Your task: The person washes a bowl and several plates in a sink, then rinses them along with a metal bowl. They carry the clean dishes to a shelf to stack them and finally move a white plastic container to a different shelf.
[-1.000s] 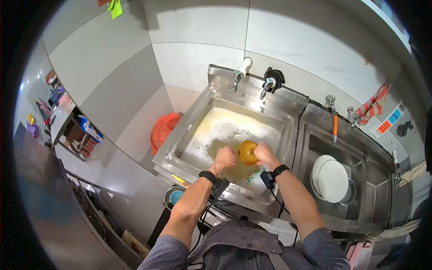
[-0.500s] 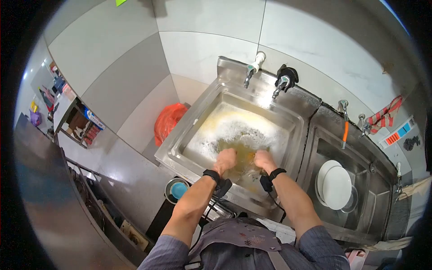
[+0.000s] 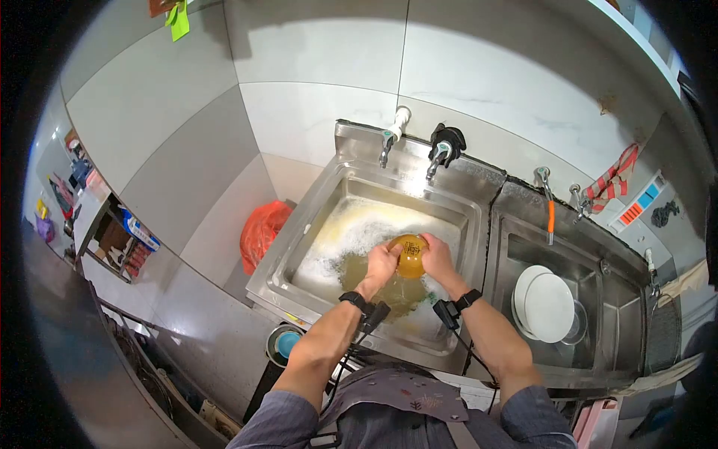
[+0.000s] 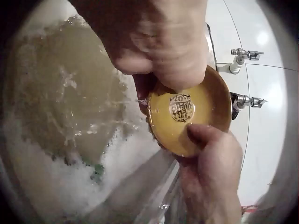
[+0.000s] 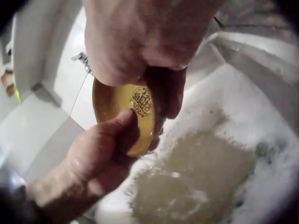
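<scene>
Both hands hold a shallow yellow bowl with a dark printed mark above the soapy water. My left hand grips its left rim. On the opposite side my right hand has the rim between thumb and fingers. The left wrist view shows the inside of the bowl, tilted, with the right thumb lying over the rim and water trickling from its edge. In the right wrist view the left thumb presses inside the bowl; several fingers are hidden behind it.
Foam lines the steel basin, and something green shows in it. Two taps rise behind. The right-hand basin holds white plates and a clear round dish. A red bag sits left; a blue bowl lies below.
Half a second ago both hands were low at the water with the bowl mostly under it. Now the bowl is lifted out, and the left hand, apart from it a second ago, grips it too.
</scene>
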`<state>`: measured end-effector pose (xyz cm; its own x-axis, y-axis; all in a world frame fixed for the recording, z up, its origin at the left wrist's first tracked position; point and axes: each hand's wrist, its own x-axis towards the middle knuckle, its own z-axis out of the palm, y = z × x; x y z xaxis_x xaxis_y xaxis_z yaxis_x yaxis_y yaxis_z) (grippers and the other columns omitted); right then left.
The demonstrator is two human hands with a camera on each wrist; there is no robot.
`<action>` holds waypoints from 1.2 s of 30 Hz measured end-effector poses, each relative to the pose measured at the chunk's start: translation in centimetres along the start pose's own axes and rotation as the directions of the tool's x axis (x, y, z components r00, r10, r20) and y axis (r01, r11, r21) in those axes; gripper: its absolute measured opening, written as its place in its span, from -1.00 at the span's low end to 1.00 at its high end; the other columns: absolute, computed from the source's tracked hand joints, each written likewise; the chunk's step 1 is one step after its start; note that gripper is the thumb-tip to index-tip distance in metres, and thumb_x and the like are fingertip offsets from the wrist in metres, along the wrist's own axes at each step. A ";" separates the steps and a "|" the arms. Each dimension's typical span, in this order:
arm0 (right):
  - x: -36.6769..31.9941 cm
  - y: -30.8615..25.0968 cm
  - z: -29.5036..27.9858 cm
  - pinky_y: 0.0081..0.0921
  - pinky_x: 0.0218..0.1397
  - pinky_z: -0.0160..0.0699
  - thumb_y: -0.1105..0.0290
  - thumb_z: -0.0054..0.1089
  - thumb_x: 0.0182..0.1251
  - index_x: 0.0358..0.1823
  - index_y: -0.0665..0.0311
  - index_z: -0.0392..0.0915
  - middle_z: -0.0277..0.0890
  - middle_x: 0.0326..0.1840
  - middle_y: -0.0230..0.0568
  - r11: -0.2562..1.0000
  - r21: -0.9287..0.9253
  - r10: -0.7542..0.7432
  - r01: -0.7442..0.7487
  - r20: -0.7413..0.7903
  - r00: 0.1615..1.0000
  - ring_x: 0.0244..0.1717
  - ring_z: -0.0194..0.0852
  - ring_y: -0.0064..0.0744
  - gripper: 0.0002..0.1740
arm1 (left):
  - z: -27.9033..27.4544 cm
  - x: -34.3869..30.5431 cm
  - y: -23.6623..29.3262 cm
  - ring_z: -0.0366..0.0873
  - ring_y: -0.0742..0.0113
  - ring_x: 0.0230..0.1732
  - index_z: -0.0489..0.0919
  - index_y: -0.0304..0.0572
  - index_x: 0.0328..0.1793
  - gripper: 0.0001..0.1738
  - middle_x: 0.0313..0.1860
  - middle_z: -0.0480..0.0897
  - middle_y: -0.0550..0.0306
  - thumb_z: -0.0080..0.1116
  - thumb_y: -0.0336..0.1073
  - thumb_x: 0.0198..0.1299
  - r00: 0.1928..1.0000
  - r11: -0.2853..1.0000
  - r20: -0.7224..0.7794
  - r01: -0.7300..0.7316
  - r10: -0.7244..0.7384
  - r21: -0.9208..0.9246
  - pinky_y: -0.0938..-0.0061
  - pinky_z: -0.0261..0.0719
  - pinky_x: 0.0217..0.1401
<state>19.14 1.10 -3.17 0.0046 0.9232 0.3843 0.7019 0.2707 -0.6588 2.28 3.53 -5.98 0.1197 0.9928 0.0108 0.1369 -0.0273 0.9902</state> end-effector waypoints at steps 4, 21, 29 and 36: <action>0.7 0.6 1.0 -0.29 0.07 0.63 0.58 0.04 0.26 0.16 0.39 0.63 0.74 -0.07 0.10 0.922 0.238 0.321 -0.306 -0.025 0.947 -0.08 0.73 -0.05 -0.57 | -0.4 -0.1 1.0 0.74 0.18 -0.37 0.73 -0.44 0.00 -0.74 -0.31 0.75 -0.04 0.13 -0.43 0.33 0.940 0.899 0.082 0.341 -0.331 -0.276 0.28 0.68 -0.43; -0.9 -1.5 1.8 -0.34 -0.53 0.73 0.45 0.03 0.49 0.09 0.52 0.56 0.70 -0.37 0.10 0.861 0.030 0.392 -0.509 0.598 0.699 -0.56 0.76 -0.20 -0.69 | -4.7 -1.1 -1.0 0.74 -0.34 -0.04 0.77 -0.21 -0.10 -0.68 -0.14 0.74 -0.41 0.30 -0.10 0.27 0.992 0.622 0.097 -0.023 -0.086 0.783 -0.05 0.71 0.13; -3.7 4.9 7.7 -0.21 -0.47 0.77 0.60 0.02 0.35 0.02 0.58 0.57 0.69 -0.40 0.23 0.901 -0.245 0.434 -0.359 0.543 0.719 -0.50 0.78 -0.01 -0.72 | -4.7 -0.7 -7.1 0.73 -0.36 0.02 0.76 -0.39 -0.17 -0.73 -0.12 0.73 -0.47 0.20 -0.31 0.18 0.938 0.574 0.300 -0.150 -0.175 0.805 -0.01 0.72 0.13; -5.0 6.4 7.8 0.00 -0.16 0.78 0.53 0.14 0.27 -0.04 0.53 0.61 0.69 -0.31 0.35 0.864 -0.501 0.340 -0.050 0.509 0.791 -0.26 0.78 0.17 -0.72 | -5.9 -0.3 -9.7 0.74 -0.35 -0.01 0.77 -0.36 -0.17 -0.74 -0.14 0.75 -0.43 0.23 -0.30 0.16 0.897 0.531 0.402 -0.254 -0.184 0.809 0.02 0.74 0.12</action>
<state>18.03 0.31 -14.37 -0.1200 0.9609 -0.2496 0.9630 0.0516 -0.2644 -4.85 4.18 -14.83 0.4777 0.8482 -0.2289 0.8375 -0.3609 0.4102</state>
